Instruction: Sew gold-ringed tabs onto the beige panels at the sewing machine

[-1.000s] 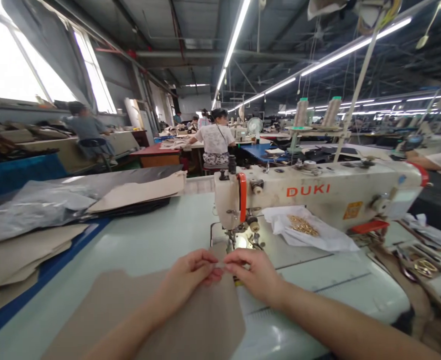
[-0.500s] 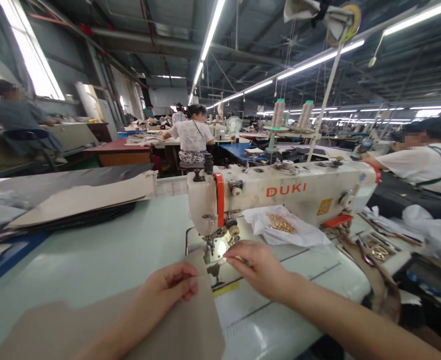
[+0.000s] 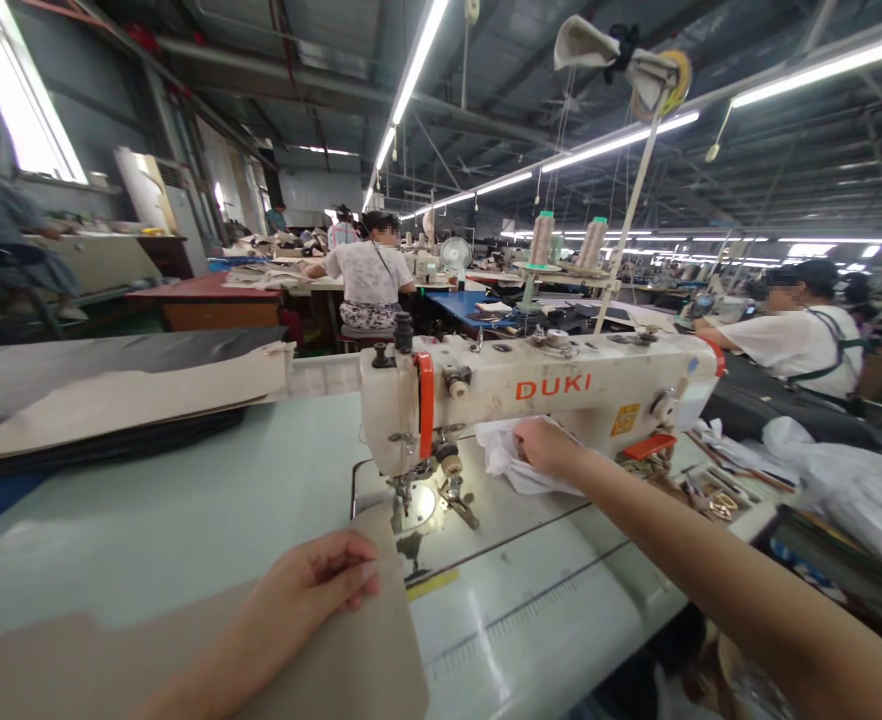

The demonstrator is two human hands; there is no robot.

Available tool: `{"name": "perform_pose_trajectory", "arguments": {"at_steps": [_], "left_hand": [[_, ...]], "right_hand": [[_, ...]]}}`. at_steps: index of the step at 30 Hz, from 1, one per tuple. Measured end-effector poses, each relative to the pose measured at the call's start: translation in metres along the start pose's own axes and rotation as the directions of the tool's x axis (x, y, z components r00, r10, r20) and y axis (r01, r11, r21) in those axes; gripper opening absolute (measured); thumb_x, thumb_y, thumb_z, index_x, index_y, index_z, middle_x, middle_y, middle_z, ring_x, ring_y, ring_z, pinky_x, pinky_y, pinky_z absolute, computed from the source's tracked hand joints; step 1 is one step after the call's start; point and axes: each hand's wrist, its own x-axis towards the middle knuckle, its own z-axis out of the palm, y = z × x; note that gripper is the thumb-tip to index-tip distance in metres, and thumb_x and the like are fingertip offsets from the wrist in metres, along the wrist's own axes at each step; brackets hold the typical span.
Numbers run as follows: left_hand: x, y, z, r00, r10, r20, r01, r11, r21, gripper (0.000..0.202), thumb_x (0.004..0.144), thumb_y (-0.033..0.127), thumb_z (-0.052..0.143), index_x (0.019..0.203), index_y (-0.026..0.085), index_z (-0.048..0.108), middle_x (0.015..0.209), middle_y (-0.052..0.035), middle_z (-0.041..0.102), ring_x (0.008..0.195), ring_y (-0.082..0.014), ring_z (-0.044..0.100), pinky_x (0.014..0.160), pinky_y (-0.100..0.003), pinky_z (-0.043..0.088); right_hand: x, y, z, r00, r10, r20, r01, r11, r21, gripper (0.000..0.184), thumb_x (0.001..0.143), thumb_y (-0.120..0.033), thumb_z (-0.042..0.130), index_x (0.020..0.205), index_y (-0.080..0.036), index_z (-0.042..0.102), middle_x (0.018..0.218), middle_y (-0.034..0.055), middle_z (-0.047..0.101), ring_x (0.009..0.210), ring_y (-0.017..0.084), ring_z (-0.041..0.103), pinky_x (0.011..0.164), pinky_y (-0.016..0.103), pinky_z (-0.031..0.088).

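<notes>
A large beige panel (image 3: 370, 650) lies flat at the front left, with its narrow upper end close to the needle area of a white sewing machine (image 3: 486, 375). My left hand (image 3: 321, 590) rests on this panel, fingers curled in and thumb against them; whatever they may hold is hidden. Under the machine's arm, my right hand (image 3: 546, 448) reaches into a crumpled white bag (image 3: 512, 468). Its fingertips are hidden there, along with the small gold metal pieces seen in the bag earlier. A lit round needle plate (image 3: 418, 506) shows below the needle.
Stacked beige and black sheets (image 3: 148, 400) lie at the left of the pale green table (image 3: 291, 480). A tray with gold rings (image 3: 722, 505) and clear plastic bags (image 3: 838, 470) are at the right. Thread cones (image 3: 542, 240) stand behind the machine. Other people sit at stations further off.
My right hand has moved from beside the needle, right and up, into the white bag, covering the gold pieces. My left hand stays on the beige panel. The view has shifted slightly right.
</notes>
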Motion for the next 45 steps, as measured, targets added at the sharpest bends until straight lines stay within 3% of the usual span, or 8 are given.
{"name": "perform_pose_trajectory", "arguments": {"at_steps": [9, 14, 19, 22, 26, 28, 34, 45], "left_hand": [[0.000, 0.003, 0.001, 1.000, 0.023, -0.005, -0.023, 1.000, 0.015, 0.027, 0.069, 0.045, 0.059, 0.074, 0.018, 0.059, 0.066, -0.0015, 0.065, 0.059, -0.0161, 0.055, 0.060, -0.027, 0.043], [-0.002, 0.007, 0.002, 1.000, 0.017, -0.015, -0.017, 1.000, 0.011, 0.027, 0.067, 0.044, 0.059, 0.073, 0.018, 0.060, 0.065, -0.0011, 0.065, 0.059, -0.0151, 0.054, 0.058, -0.025, 0.042], [-0.003, 0.011, 0.003, 1.000, 0.014, -0.021, -0.014, 1.000, 0.007, 0.024, 0.066, 0.041, 0.060, 0.072, 0.018, 0.060, 0.064, -0.0004, 0.065, 0.059, -0.0148, 0.055, 0.058, -0.024, 0.042], [-0.003, 0.011, 0.005, 0.998, 0.025, -0.049, -0.026, 1.000, -0.013, 0.024, 0.065, 0.041, 0.061, 0.071, 0.018, 0.061, 0.062, -0.0003, 0.065, 0.056, -0.0138, 0.054, 0.057, -0.025, 0.043], [-0.005, 0.007, 0.010, 0.994, 0.049, -0.094, -0.056, 0.996, -0.067, 0.023, 0.066, 0.038, 0.061, 0.075, 0.016, 0.062, 0.066, -0.0015, 0.066, 0.055, -0.0128, 0.053, 0.057, -0.025, 0.044], [-0.007, 0.004, 0.012, 0.989, 0.082, -0.125, -0.091, 0.993, -0.071, 0.022, 0.067, 0.035, 0.060, 0.076, 0.016, 0.064, 0.068, -0.0020, 0.067, 0.056, -0.0127, 0.054, 0.058, -0.024, 0.044], [-0.011, 0.003, 0.014, 0.971, 0.131, -0.200, -0.128, 0.991, 0.028, 0.016, 0.070, 0.028, 0.059, 0.077, 0.017, 0.068, 0.065, 0.0001, 0.065, 0.059, -0.0126, 0.054, 0.059, -0.023, 0.042], [-0.007, 0.000, 0.011, 0.960, 0.116, -0.253, -0.093, 0.991, 0.101, 0.019, 0.073, 0.033, 0.056, 0.074, 0.017, 0.066, 0.060, 0.0014, 0.060, 0.059, -0.0136, 0.053, 0.058, -0.023, 0.039]], "right_hand": [[0.000, -0.008, -0.006, 0.998, 0.033, 0.055, -0.030, 0.999, -0.043, 0.021, 0.088, -0.031, 0.057, 0.094, -0.011, 0.063, 0.099, 0.0074, 0.065, 0.092, 0.019, 0.061, 0.084, 0.040, 0.047], [-0.006, -0.006, -0.010, 1.000, 0.014, -0.026, -0.011, 0.990, 0.140, 0.018, 0.083, -0.014, 0.053, 0.079, -0.012, 0.070, 0.087, 0.0105, 0.071, 0.083, 0.021, 0.064, 0.074, 0.029, 0.045], [-0.031, -0.012, -0.016, 0.993, 0.043, -0.107, -0.001, 0.932, 0.362, 0.023, 0.083, -0.017, 0.050, 0.089, -0.015, 0.071, 0.083, 0.0047, 0.073, 0.074, 0.018, 0.065, 0.062, 0.023, 0.046], [-0.053, -0.033, -0.015, 0.992, -0.002, -0.128, 0.071, 0.843, 0.533, 0.023, 0.081, -0.020, 0.051, 0.090, -0.016, 0.072, 0.082, 0.0034, 0.073, 0.072, 0.016, 0.065, 0.060, 0.022, 0.047], [-0.073, -0.081, -0.006, 0.978, -0.158, -0.139, 0.206, 0.591, 0.780, 0.020, 0.074, -0.017, 0.055, 0.082, -0.018, 0.073, 0.082, 0.0027, 0.072, 0.072, 0.016, 0.064, 0.063, 0.022, 0.047], [-0.076, -0.106, 0.000, 0.969, -0.227, -0.093, 0.206, 0.543, 0.814, 0.021, 0.073, -0.016, 0.055, 0.081, -0.018, 0.074, 0.081, 0.0019, 0.072, 0.072, 0.016, 0.064, 0.063, 0.023, 0.046], [-0.068, -0.143, 0.015, 0.972, -0.218, -0.090, 0.206, 0.597, 0.775, 0.021, 0.074, -0.014, 0.056, 0.080, -0.021, 0.075, 0.077, 0.0010, 0.073, 0.071, 0.017, 0.063, 0.064, 0.024, 0.044], [-0.068, -0.143, 0.014, 0.941, -0.228, -0.249, 0.337, 0.667, 0.665, 0.016, 0.074, -0.010, 0.055, 0.085, -0.020, 0.061, 0.069, -0.0020, 0.068, 0.062, 0.013, 0.058, 0.059, 0.022, 0.039]]}}
